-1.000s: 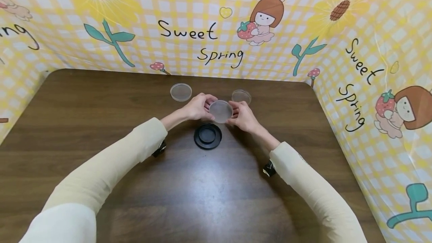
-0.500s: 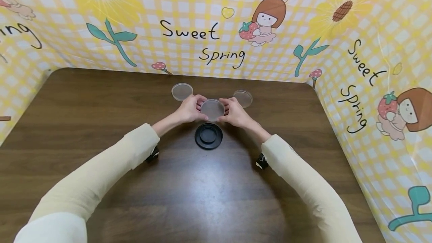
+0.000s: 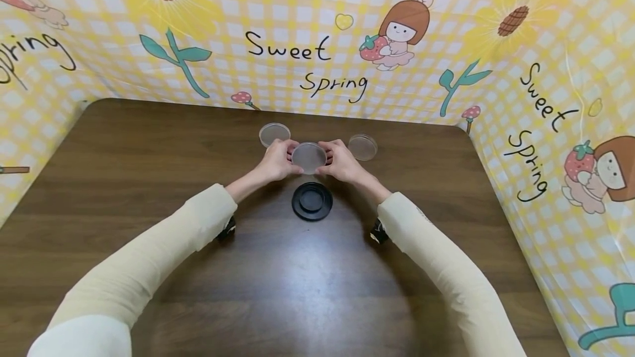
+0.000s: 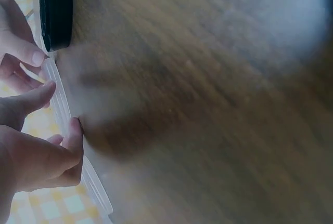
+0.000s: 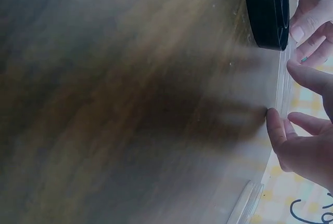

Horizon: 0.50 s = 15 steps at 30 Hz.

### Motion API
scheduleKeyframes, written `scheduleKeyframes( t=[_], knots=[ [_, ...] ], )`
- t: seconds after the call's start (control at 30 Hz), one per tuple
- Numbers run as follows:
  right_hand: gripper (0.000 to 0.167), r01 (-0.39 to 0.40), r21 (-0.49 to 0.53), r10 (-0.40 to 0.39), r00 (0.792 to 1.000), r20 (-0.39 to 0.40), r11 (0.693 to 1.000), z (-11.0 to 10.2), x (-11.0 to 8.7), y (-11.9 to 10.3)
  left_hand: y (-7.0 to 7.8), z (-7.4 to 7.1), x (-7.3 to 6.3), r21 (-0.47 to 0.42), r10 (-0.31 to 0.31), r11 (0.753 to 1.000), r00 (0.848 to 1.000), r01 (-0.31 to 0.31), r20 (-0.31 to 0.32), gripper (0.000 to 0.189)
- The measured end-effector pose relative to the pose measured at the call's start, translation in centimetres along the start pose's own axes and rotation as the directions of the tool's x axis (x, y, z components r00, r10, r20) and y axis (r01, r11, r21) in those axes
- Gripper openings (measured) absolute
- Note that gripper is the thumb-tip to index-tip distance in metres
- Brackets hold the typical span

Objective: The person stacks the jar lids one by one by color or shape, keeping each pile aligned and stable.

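Both of my hands grip a clear, round petri dish (image 3: 310, 157) from opposite sides, near the back middle of the table. My left hand (image 3: 278, 161) has thumb and fingers at its left edge, and my right hand (image 3: 342, 163) pinches the right edge. The wrist views show the held dish (image 4: 61, 99) edge-on, low at the tabletop, with fingertips right at its rim. Just in front of it lies a black round stepped disc (image 3: 312, 201), wide below with a smaller raised ring in the middle.
A second petri dish (image 3: 274, 134) lies behind my left hand, and a third dish (image 3: 362, 147) lies to the right of my right hand. The brown wooden table (image 3: 149, 147) ends at a yellow checked cloth backdrop (image 3: 278, 84) at the back and right.
My two hands have carried the petri dish a little to the left, from right of the black disc to straight behind it. The other dishes and the disc stay put.
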State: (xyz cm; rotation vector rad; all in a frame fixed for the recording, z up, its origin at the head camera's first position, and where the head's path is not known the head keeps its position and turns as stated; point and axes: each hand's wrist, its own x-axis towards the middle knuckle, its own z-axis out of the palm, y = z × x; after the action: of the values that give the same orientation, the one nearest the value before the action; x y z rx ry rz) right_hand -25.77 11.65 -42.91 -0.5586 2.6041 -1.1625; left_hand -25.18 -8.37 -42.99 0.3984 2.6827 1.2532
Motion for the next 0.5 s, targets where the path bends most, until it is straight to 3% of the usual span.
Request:
scheduleKeyframes(
  t=[0.5],
  knots=[
    [0.073,-0.051,-0.047,0.051,0.999,0.008,0.998,-0.06,0.88,0.07,0.29,-0.08,0.67,0.1,0.0,0.995,1.0,0.0,-0.001,0.061]
  ],
)
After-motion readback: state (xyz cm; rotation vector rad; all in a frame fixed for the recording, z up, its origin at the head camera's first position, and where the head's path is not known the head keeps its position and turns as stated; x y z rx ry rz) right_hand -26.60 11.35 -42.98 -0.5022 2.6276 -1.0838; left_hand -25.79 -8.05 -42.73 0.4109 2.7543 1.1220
